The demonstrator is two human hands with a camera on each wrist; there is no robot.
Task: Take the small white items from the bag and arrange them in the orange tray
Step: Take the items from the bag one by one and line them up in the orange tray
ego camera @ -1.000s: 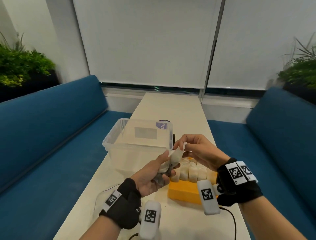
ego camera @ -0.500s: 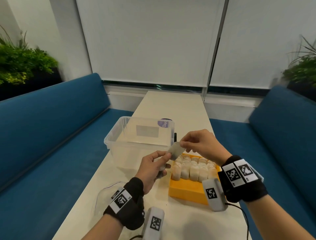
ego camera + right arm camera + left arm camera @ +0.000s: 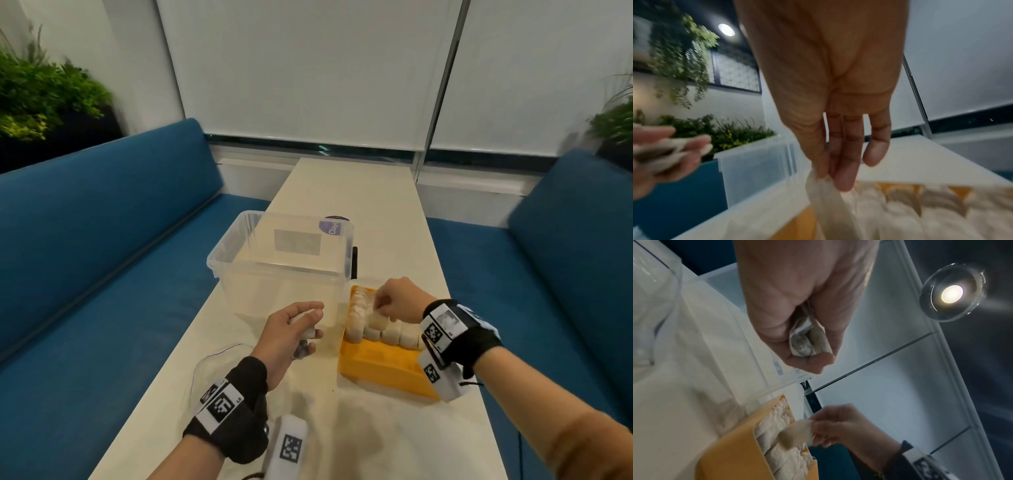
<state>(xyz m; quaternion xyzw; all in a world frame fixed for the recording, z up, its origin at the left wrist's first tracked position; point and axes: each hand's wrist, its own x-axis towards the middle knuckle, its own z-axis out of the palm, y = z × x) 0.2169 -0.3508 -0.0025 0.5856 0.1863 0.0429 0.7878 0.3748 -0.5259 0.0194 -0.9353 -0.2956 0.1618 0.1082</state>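
Note:
The orange tray [image 3: 383, 368] sits on the white table, its far half filled with rows of small white items [image 3: 387, 334]. My right hand [image 3: 394, 301] hovers over the tray's back rows and pinches one small white item [image 3: 824, 194] between thumb and fingers, the same white item [image 3: 795, 433] blurred in the left wrist view. My left hand [image 3: 291, 335] stays left of the tray above the table, fingers curled round a crumpled silvery bag [image 3: 807, 337]. What is inside the bag is hidden.
A clear plastic bin [image 3: 281, 263] stands just behind my left hand, touching the tray's left back corner. A clear lid [image 3: 219, 363] lies by my left wrist. Blue benches [image 3: 102, 257] flank the narrow table [image 3: 352, 192], which runs on toward the window.
My right hand has pulled a white item away from the bag and dropped down to the tray's back rows. The left hand has sunk lower with the bag.

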